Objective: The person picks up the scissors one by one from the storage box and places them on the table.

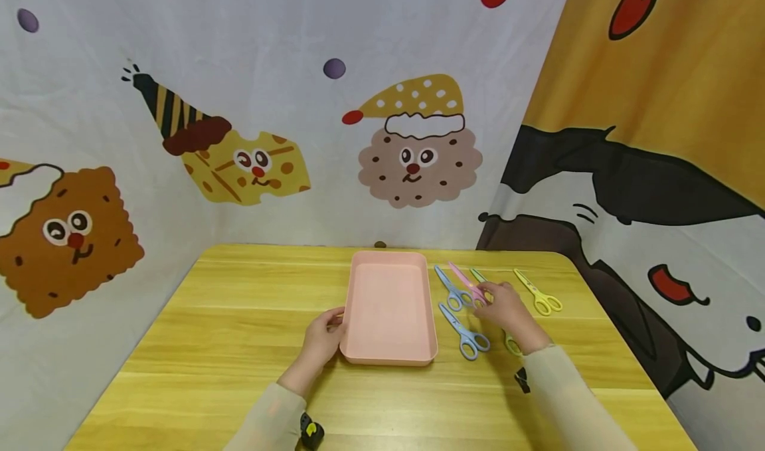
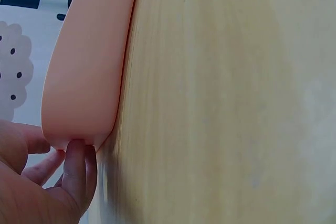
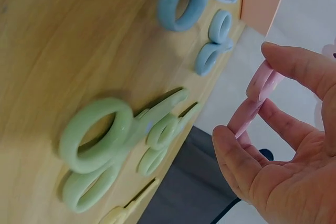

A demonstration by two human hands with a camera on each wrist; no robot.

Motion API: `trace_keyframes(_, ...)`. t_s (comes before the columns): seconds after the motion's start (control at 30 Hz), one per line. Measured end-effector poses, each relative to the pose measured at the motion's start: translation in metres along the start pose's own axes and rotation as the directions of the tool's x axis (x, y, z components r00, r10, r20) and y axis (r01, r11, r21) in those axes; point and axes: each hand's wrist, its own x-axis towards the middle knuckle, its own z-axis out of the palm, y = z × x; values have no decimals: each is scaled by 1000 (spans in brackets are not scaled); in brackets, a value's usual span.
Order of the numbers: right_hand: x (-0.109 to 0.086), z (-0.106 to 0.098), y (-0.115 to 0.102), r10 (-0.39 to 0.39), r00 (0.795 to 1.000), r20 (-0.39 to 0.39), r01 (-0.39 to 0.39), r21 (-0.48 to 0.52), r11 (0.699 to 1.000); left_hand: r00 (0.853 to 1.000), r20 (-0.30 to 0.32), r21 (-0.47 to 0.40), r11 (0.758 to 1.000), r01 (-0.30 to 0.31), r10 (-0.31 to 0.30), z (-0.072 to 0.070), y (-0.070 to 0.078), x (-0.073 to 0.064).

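Observation:
My right hand [image 1: 507,308] pinches the handle loops of the pink scissors [image 3: 244,116] between thumb and fingers; in the right wrist view they are raised off the table. Light-blue scissors [image 1: 452,290] lie just left of that hand, and a second light-blue pair [image 1: 465,333] lies nearer me. Two green pairs show in the right wrist view, the larger green scissors [image 3: 137,129] closest; the hand partly covers them in the head view. At the left side of a pink rectangular tray [image 1: 388,360], my left hand [image 1: 323,338] grips the wall near the front corner.
Yellow scissors [image 1: 542,299] lie right of the right hand on the wooden table [image 1: 251,305]. A cloth with cartoon prints [image 1: 287,32] hangs behind the table. Black devices [image 1: 311,431] are strapped at both wrists.

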Motion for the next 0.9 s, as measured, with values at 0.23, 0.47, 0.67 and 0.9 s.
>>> trace_keyframes(0.23, -5, -4, 12, 1, 1000, -30, -2, -31, 1000, 1000, -8, -3, 1000, 5, -5, 0, -1, 1)
trace_keyframes(0.47, -11, -10, 27, 7, 1000, -25, -8, -52, 999, 1000, -8, -2, 1000, 1, -1, 0, 0, 0)
trace_keyframes(0.67, -15, -14, 41, 27, 999, -23, -28, -62, 998, 1000, -14, -4, 1000, 18, -18, -1, 0, 0)
trace_keyframes(0.9, -22, -20, 55, 39, 999, -28, -41, -48, 998, 1000, -2, -4, 1000, 20, -20, -1, 2, -1)
